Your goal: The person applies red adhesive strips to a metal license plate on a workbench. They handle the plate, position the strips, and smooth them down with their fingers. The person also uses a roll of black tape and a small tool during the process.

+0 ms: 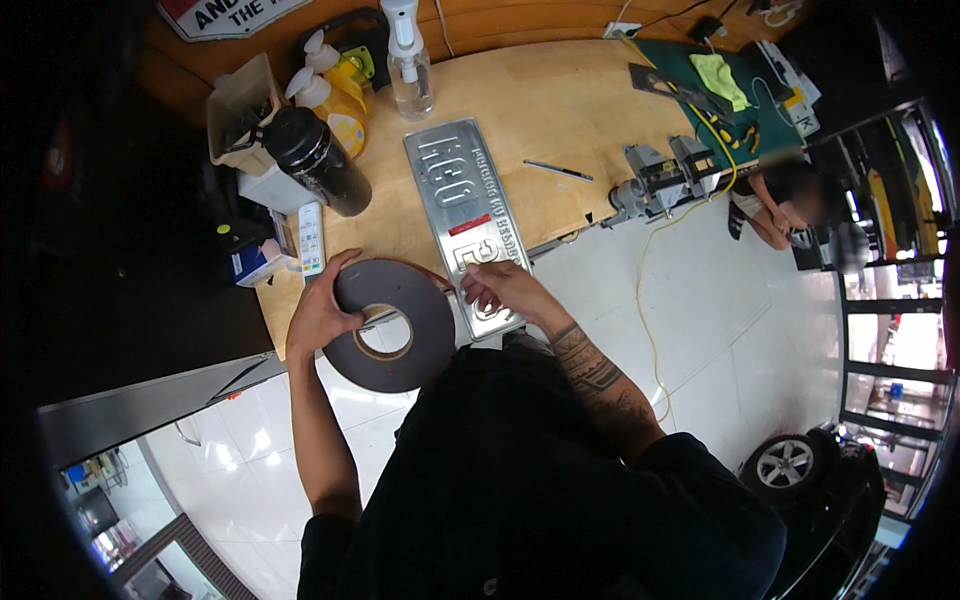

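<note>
Gripping tape roll (426, 308), left hand (318, 316); curled right hand (508, 289) partly hides plate (450, 195) (hold unclear).

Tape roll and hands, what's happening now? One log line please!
left hand: gripping grey tape roll; right hand: fingers curled, over metal plate; red strip: on plate; pen-like stick: on workbench

the roll (426, 325) is grey, the plate (461, 198) silver, its strip (470, 225) red.

The left hand (320, 316) grips a grey tape roll (427, 308); the right hand (503, 289) is over an embossed silver plate (455, 205).
</note>
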The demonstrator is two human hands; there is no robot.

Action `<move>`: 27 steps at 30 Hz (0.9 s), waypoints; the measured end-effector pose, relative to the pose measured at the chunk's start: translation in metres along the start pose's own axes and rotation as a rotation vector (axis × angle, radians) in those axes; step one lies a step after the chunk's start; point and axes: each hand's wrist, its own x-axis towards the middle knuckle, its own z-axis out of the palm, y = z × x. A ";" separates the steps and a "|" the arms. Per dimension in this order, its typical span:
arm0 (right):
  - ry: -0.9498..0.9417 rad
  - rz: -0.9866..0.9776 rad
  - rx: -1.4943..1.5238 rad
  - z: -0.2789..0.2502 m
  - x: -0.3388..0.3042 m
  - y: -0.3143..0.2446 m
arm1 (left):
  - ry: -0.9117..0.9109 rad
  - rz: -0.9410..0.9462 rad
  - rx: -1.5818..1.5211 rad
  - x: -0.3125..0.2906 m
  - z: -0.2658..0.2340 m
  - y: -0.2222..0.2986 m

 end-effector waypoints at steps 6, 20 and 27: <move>-0.168 0.010 0.328 -0.016 0.040 0.005 | -0.065 0.059 0.184 0.055 0.002 0.029; -0.014 -0.172 -0.257 -0.082 0.134 -0.066 | -0.430 -0.043 0.586 0.121 -0.006 -0.001; 0.088 -0.165 -0.266 -0.092 0.140 -0.076 | -0.191 0.185 0.641 0.132 0.027 -0.040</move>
